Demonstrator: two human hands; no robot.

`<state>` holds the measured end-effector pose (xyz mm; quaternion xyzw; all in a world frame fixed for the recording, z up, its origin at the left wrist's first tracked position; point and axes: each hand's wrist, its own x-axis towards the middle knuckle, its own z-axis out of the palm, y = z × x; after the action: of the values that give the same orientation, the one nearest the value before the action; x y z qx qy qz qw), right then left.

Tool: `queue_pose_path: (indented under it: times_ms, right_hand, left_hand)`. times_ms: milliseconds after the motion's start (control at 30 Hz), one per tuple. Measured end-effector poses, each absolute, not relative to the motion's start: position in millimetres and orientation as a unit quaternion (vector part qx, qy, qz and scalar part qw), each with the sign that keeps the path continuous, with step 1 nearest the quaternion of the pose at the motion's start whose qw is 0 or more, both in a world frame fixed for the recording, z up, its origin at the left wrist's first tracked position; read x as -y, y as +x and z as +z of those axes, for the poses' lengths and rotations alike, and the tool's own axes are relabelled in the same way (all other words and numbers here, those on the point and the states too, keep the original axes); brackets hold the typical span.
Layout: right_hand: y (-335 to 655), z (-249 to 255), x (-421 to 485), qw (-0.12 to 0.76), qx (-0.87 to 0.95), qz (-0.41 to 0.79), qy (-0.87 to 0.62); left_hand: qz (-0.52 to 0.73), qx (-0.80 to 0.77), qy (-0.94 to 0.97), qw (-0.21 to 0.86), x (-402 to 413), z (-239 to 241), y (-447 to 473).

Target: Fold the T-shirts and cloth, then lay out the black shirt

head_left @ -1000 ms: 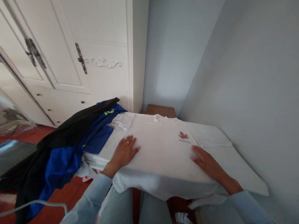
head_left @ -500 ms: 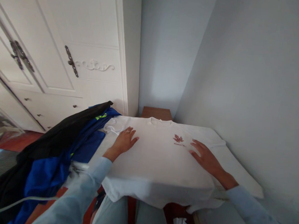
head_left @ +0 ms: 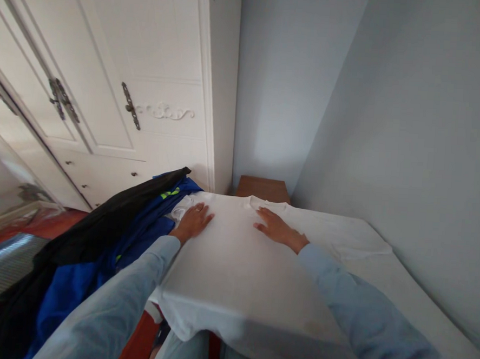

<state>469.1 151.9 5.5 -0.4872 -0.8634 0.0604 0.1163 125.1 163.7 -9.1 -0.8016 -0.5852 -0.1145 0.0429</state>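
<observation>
A white T-shirt (head_left: 234, 271) lies spread out in front of me, its collar at the far edge and its lower hem hanging over the near edge towards my knees. My left hand (head_left: 194, 220) rests flat on the shirt's left part, near the bunched left sleeve, fingers spread. Just below the collar, my right hand (head_left: 275, 226) lies on the fabric with its fingers apart. Neither hand grips anything. The red leaf print on the chest is hidden by my right hand and wrist.
Black and blue clothes (head_left: 111, 220) are heaped along the left side. Behind them stands a white wardrobe (head_left: 169, 61) with dark handles. A brown wooden piece (head_left: 263, 187) sits in the corner beyond the collar. A grey wall (head_left: 422, 131) runs close on the right.
My right hand has moved left across the chest to just below the collar, covering the print. My left hand has shifted slightly outwards on the shirt. The view has turned a little left.
</observation>
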Motion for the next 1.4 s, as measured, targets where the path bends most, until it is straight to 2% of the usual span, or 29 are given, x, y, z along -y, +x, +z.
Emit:
queue_pose_path:
  times_ms: [200,433,567,933,1400]
  right_hand:
    - [431,-2,-186,0.058,0.847,0.054,-0.526]
    - [438,-9,-207,0.081,0.832,0.013,-0.549]
    - [425,-9,-204,0.105,0.853,-0.003,-0.511]
    - [413,-12,-231,0.067,0.845,0.031,-0.53]
    - [421,-22,-231,0.137,0.85,-0.017,-0.508]
  left_hand:
    - [-0.092,0.587,-0.803,0.051,-163,-11,127]
    - [-0.099,0.593,-0.797,0.052,-163,-13,126]
    - [-0.092,0.598,-0.795,0.05,-162,-11,128]
    - [-0.088,0.601,-0.792,0.053,-160,-11,128]
    - [-0.1,0.603,-0.789,0.062,-161,-14,128]
